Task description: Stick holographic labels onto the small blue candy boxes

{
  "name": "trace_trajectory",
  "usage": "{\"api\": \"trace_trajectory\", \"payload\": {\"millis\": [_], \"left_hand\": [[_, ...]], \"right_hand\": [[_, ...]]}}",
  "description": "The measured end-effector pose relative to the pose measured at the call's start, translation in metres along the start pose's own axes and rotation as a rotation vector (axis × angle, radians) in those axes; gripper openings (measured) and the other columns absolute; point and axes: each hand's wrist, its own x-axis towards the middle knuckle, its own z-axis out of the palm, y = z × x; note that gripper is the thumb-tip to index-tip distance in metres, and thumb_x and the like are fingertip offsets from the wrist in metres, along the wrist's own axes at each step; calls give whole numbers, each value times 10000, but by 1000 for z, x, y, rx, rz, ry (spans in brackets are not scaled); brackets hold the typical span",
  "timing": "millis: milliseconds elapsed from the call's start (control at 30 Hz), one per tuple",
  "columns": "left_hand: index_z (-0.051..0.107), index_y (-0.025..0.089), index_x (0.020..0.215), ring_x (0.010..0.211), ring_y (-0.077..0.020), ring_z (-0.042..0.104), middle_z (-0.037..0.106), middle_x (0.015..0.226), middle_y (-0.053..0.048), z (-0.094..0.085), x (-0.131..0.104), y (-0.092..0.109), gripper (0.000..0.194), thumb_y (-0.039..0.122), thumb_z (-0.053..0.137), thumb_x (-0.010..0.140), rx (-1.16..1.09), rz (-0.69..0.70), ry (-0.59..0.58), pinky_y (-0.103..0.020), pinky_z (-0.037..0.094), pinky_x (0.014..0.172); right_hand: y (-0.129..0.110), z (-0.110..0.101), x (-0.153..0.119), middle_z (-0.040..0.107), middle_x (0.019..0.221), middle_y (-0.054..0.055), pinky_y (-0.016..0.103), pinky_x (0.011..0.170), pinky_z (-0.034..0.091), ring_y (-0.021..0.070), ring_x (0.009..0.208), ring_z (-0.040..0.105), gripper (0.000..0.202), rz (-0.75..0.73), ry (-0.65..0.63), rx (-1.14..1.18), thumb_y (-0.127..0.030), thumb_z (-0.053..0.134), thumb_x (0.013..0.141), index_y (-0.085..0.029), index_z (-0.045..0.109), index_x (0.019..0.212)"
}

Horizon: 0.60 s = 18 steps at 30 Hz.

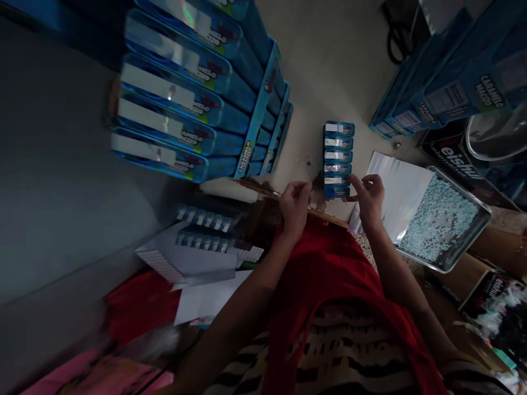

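A short row of small blue candy packs (pixel 338 156) with white label strips lies on the table, near its front edge. My left hand (pixel 295 206) is to the left of the row's near end, fingertips pinched together; what they hold, if anything, is too small to make out. At the row's near right corner is my right hand (pixel 369 200), its thumb stretched toward the packs and apart from the bent fingers. Whether the thumb touches the packs is unclear. A shiny sheet or film (pixel 395 189) lies right of that hand, partly over a metal tray (pixel 442 269).
Stacked blue candy boxes (pixel 230 118) stand at the left, and more blue boxes (pixel 448 104) at the right. Black scissors (pixel 398 44) lie at the back. The tray holds many pale blue pieces. Packs (pixel 203 240) and papers (pixel 206 266) lie lower left.
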Motion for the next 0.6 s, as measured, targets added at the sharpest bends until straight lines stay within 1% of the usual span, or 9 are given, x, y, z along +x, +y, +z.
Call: {"api": "trace_trajectory", "payload": {"millis": [33,133,167,200,233,333,467,533,600], "left_hand": [[721,189,970,655,-121,628,699,806,-9,-4,-13,2,431,561,833,784,-8,-32,-83,-232,514,624],[745,177,1084,724,-166,688,765,913,-65,-6,-38,6,641,660,875,682,-146,-294,-391,-293,589,666],[748,177,1087,740,-174,700,775,937,-77,-4,-42,6,672,653,903,639,-187,-362,-453,-303,599,667],[751,176,1047,738,-170,701,778,933,-77,-3,-44,5,659,623,934,599,-208,-401,-476,-300,600,664],[750,173,973,720,-157,691,772,899,-68,-2,-45,5,614,582,962,567,-213,-413,-464,-286,594,657],[715,165,800,634,-115,639,718,753,-19,-5,-45,5,505,479,998,525,-188,-393,-356,-256,567,639],[725,152,793,614,-129,632,693,701,-7,-20,-39,7,495,455,999,515,-97,-389,-270,-292,576,652],[725,150,775,613,-145,638,699,694,-17,-23,-33,7,486,461,994,516,-46,-366,-233,-302,572,648],[724,154,749,605,-150,635,705,682,-25,-22,-23,7,445,468,972,554,-8,-321,-223,-293,548,624]], "right_hand": [[-3,-1,-5,519,697,-81,253,480,454,123,579,574,517,-16,-9,22,-600,839,776,-279,458,917],[-6,0,-17,533,722,-62,256,538,482,111,609,567,493,-51,-38,67,-620,814,814,-270,476,893],[-4,1,-20,533,723,-62,257,554,484,107,614,558,491,-64,-43,72,-616,820,812,-267,481,886],[-2,2,-23,533,724,-63,258,563,480,104,613,548,488,-73,-47,73,-609,824,810,-266,484,880],[0,2,-25,530,720,-67,259,564,470,101,605,535,483,-78,-53,70,-603,823,810,-265,484,877],[9,-1,-34,542,691,-86,267,585,463,107,597,540,468,-74,-88,32,-551,843,777,-267,496,913],[21,-8,-43,692,727,-45,314,690,532,161,688,670,446,-41,-138,-67,-455,854,707,-256,541,955],[26,-7,-42,724,737,-25,329,704,542,182,708,704,406,-28,-99,-129,-448,835,710,-253,550,923],[30,-2,-37,723,736,-29,327,705,541,188,716,716,397,-35,-37,-179,-429,835,702,-257,538,902]]}}
